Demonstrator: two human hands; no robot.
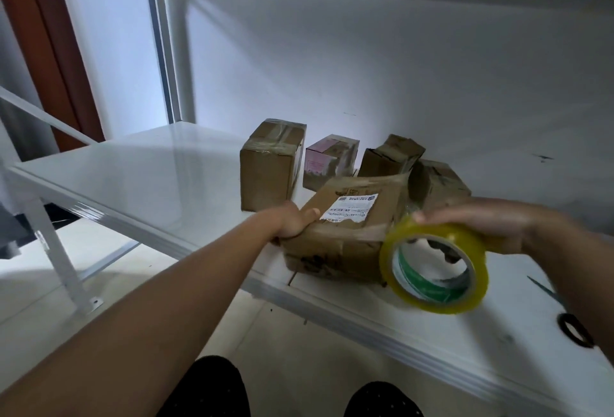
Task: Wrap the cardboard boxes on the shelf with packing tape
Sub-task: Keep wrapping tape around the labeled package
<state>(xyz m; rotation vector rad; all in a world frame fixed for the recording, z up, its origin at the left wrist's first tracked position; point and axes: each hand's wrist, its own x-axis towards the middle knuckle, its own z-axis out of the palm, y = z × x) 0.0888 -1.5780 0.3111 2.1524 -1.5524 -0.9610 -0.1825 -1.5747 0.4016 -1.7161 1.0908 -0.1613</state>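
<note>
Fingers of the left hand (294, 222) curl round the near-left corner of a crumpled brown cardboard box with a white shipping label (345, 233), thumb on top, gripping it where it lies at the front edge of the white metal shelf (149, 177). The right hand (478, 222) grips a roll of yellowish clear packing tape with a green-printed core (435, 268), fingers over the roll's top edge and hooked into its hole. The roll is held tilted, just beside the right end of the labelled box and above the shelf surface. A strip of clear tape already runs across that box's near face towards the roll.

Behind the labelled box stand four more boxes near the white back wall (398, 67): a tall brown cardboard box banded with clear tape (270, 167) on the left, a small pink-and-white printed carton (329, 159) beside it, a tilted brown box with loose flaps (390, 155), and a scuffed brown box (438, 182) on the right, partly hidden by the right hand. A pair of black-handled scissors (571, 323) lies on the shelf at the far right. Below the shelf edge, dark-clad knees (212, 386) show over a pale tiled floor (43, 287).
</note>
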